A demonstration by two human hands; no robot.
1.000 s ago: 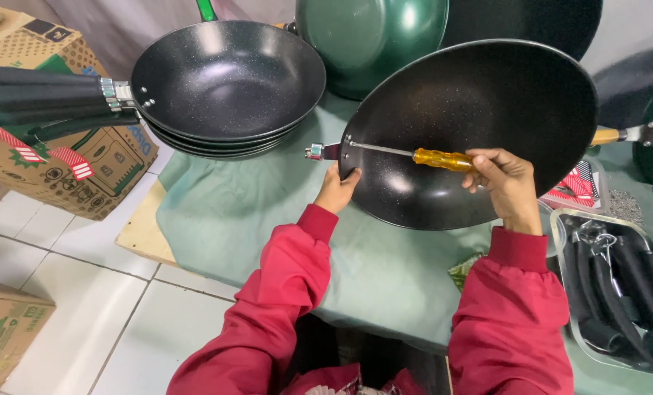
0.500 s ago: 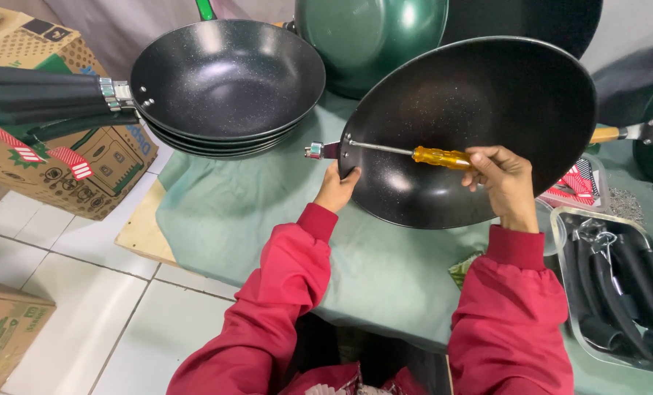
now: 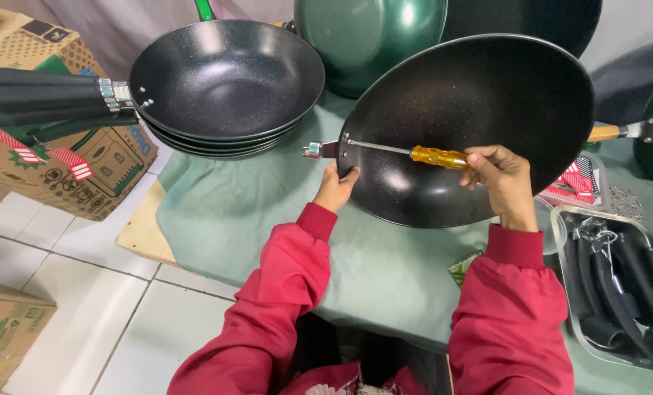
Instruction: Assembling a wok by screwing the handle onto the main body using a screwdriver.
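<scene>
A black speckled wok pan (image 3: 480,110) is tilted up on the green-covered table, its inside facing me. My left hand (image 3: 335,189) grips its lower left rim, just below a small metal handle bracket (image 3: 315,151) that sticks out from the pan's side. My right hand (image 3: 500,175) holds a screwdriver (image 3: 414,152) with a clear amber handle, lying across the pan's inside. The thin steel shaft points left, and its tip rests at the pan wall where the bracket is fixed.
A stack of black woks (image 3: 228,80) with dark handles lies at the left. Green pans (image 3: 370,36) stand at the back. A metal tray (image 3: 619,285) of black handles sits at the right. Cardboard boxes (image 3: 63,161) stand on the tiled floor at left.
</scene>
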